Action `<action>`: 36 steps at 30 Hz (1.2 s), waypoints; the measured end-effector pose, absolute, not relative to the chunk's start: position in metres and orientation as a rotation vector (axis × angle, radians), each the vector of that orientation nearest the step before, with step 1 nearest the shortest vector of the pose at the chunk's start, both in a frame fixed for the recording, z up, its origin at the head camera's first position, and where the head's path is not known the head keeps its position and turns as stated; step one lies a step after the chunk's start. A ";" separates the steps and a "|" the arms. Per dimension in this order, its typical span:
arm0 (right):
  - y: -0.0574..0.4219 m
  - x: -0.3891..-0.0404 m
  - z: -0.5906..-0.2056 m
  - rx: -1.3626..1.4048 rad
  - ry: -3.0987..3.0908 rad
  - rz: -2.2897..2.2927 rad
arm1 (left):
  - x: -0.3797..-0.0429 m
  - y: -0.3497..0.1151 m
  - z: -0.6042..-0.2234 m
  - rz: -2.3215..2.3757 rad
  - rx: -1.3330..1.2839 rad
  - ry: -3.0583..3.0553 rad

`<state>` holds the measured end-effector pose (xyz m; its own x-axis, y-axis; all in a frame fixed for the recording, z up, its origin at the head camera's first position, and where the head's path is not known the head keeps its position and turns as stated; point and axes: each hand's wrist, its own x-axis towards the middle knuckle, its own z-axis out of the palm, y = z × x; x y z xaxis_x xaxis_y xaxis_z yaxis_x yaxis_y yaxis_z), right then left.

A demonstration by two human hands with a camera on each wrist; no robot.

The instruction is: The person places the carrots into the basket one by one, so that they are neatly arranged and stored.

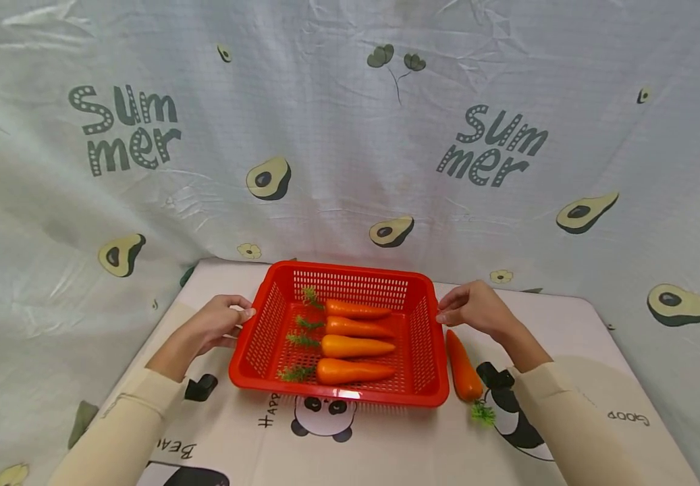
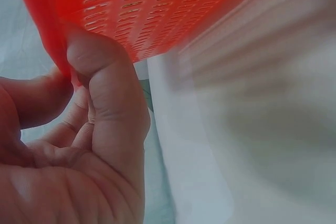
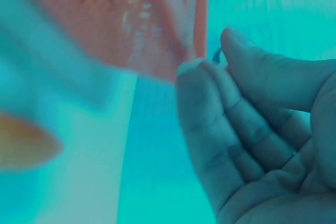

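Observation:
A red plastic basket (image 1: pixel 337 398) with slotted walls is in the middle of the head view. Inside it lie several orange carrots (image 1: pixel 356 371) with green tops, side by side, tips to the right. My left hand (image 1: pixel 219 322) pinches the basket's left rim; in the left wrist view the thumb and bent index finger (image 2: pixel 118 93) meet at the rim. On the opposite side my right hand (image 1: pixel 474 310) has its fingertips at the right rim, thumb near the curled fingers (image 3: pixel 202 108). One more carrot (image 1: pixel 464 368) lies outside, just right of the basket, its green top toward me.
The basket is over a table (image 1: pixel 398 445) covered with a pale cloth printed with pandas and lettering. Behind the table hangs a white curtain (image 1: pixel 337 135) with avocado and lettering prints. Two small black prints show near the sleeves.

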<state>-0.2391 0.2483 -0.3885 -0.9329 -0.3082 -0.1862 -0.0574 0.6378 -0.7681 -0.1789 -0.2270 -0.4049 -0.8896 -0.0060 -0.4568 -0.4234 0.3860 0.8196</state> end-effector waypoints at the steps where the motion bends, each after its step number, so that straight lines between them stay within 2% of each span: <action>1: 0.256 -0.237 -0.392 -0.265 2.575 -1.176 | -0.179 -0.227 -0.405 1.508 -0.370 2.273; 9: 0.295 -0.204 -0.431 -0.054 2.609 -1.051 | -0.175 -0.234 -0.404 1.489 -0.370 2.291; 18: 0.293 -0.179 -0.447 0.155 2.637 -0.973 | -0.176 -0.232 -0.405 1.509 -0.349 2.286; 36: 0.281 -0.176 -0.460 0.254 2.644 -0.942 | -0.178 -0.226 -0.406 1.494 -0.335 2.297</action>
